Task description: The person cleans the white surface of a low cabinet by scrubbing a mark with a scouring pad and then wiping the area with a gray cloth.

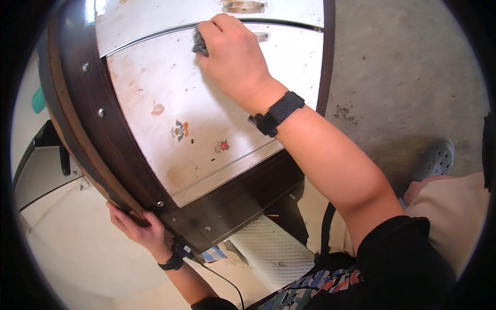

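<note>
My right hand (232, 58) grips a wad of steel wool (199, 42) against the upper part of a white panel (240, 112). The panel is set in a dark wooden frame (128, 135) of a piece of furniture. It carries brown stains, dark specks, a winged sticker (179, 130) and a rose sticker (224, 145). Below and to the left, my left hand (139, 230) is wrapped around the near end of a curved-looking wooden edge board (92, 155). The fingers lie on its outer side and the thumb on the inner side.
Round metal bolt heads (102, 112) dot the frame. A second white panel (162, 17) with a handle lies beyond a dark gap. Under the furniture rests a quilted pad (275, 248). A black cable (228, 281) hangs from my left wristband. A grey clog (441, 159) stands on the concrete floor (391, 77).
</note>
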Demonstrator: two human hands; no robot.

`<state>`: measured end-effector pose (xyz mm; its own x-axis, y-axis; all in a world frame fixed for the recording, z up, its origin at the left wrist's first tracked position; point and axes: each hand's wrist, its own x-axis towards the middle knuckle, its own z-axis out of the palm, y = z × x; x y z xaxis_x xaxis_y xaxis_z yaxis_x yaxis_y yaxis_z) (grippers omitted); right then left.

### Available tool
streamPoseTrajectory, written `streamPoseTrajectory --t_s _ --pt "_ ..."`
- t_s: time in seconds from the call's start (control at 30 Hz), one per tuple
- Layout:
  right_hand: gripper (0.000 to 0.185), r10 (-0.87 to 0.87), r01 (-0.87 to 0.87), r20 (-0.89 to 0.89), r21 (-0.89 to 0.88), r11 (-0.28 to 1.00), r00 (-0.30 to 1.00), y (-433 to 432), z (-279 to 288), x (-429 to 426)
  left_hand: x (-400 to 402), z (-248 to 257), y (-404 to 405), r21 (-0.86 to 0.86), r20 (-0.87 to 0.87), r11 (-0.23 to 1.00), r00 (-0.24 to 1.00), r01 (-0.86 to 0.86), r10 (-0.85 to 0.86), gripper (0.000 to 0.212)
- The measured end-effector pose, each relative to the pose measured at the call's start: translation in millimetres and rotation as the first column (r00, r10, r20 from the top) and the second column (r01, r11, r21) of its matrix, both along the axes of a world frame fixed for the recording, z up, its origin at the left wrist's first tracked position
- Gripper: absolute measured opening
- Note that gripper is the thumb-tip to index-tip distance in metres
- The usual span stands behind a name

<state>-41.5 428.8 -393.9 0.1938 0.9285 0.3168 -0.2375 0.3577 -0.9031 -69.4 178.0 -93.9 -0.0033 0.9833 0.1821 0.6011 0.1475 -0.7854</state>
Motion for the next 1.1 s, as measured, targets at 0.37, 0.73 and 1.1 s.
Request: streamPoseTrajectory --t_s 0.37,0.73,1.1 --pt "0.008 0.067 -0.072 0.062 0.081 0.994 0.996 6 2 5 4 -7 4 0.022 0.01 1.0 1.0 -0.002 0.002 0.082" --pt "0.009 0.111 -0.138 0.185 0.14 0.981 0.977 22 3 7 -1 -6 2 0.013 0.069 1.0 0.998 0.014 -0.015 0.082" --pt "0.01 0.084 -0.118 0.168 0.206 0.971 0.982 20 -10 4 -1 -10 2 0.029 0.1 1.0 0.995 0.007 -0.01 0.084"
